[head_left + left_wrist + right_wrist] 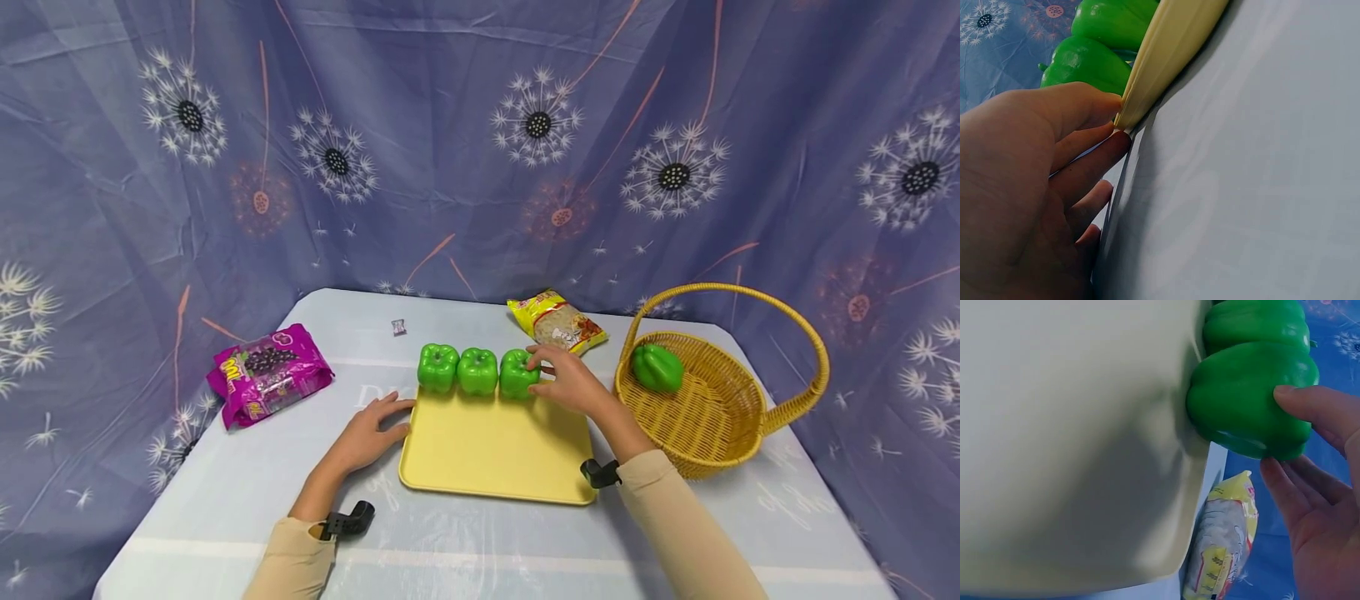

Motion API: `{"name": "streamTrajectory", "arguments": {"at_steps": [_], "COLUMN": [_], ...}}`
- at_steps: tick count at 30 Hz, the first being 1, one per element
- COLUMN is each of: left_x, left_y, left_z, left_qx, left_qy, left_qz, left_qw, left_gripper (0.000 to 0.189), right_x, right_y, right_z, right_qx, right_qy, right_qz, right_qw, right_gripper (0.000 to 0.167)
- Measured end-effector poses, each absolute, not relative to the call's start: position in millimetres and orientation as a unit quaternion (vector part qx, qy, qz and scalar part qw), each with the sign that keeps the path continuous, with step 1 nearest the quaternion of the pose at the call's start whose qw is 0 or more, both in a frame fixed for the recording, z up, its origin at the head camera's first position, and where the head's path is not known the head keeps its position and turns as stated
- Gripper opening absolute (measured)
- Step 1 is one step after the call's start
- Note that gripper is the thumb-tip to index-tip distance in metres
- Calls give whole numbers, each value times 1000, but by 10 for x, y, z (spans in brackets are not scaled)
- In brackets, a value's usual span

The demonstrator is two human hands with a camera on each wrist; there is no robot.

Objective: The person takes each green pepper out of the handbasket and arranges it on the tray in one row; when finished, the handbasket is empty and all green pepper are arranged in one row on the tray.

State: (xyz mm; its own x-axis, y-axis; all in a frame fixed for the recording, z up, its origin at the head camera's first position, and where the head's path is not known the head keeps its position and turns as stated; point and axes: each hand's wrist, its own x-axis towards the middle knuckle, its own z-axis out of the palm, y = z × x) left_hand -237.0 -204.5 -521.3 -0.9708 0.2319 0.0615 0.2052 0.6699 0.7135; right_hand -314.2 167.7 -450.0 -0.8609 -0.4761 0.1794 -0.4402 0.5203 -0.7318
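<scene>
Three green bell peppers stand in a row along the far edge of a yellow tray (495, 450): a left one (437, 369), a middle one (477, 372) and a right one (516, 375). My right hand (566, 379) holds the right pepper, thumb on its near side and fingers around its far side. In the right wrist view this pepper (1244, 400) sits at the tray's rim, against its neighbour. My left hand (372, 433) rests beside the tray's left edge. In the left wrist view its thumb and fingertips touch the tray's rim (1166, 56), the fingers fairly straight.
A wicker basket (738, 417) with a tall handle stands at the right, with another green pepper (657, 368) inside. A yellow snack bag (558, 321) lies behind the tray. A purple grape-print package (270, 375) lies at the left, and a small wrapped packet (398, 327) farther back.
</scene>
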Motion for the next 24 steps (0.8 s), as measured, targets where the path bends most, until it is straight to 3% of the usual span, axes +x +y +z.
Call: {"name": "streamTrajectory", "arguments": {"at_steps": [9,17,24], "left_x": [-2388,-2381,-2368], "left_y": [-2054,-2047,-2043], "left_z": [-5212,-5205,-5213], "left_qx": [123,124,120], "left_qy": [913,911,911], "left_qz": [390,392,393], "left_qw": [14,15,15], "left_gripper": [45,45,45], "right_x": [-3178,-3163,-3125], "right_y": [1676,1673,1719], "right_z": [-4578,-4571,-4579], "right_qx": [-267,-230,-239], "right_qy": [878,895,897], "right_qz": [-397,-382,-373], "right_qw": [2,0,2], "right_gripper": [30,55,58]}}
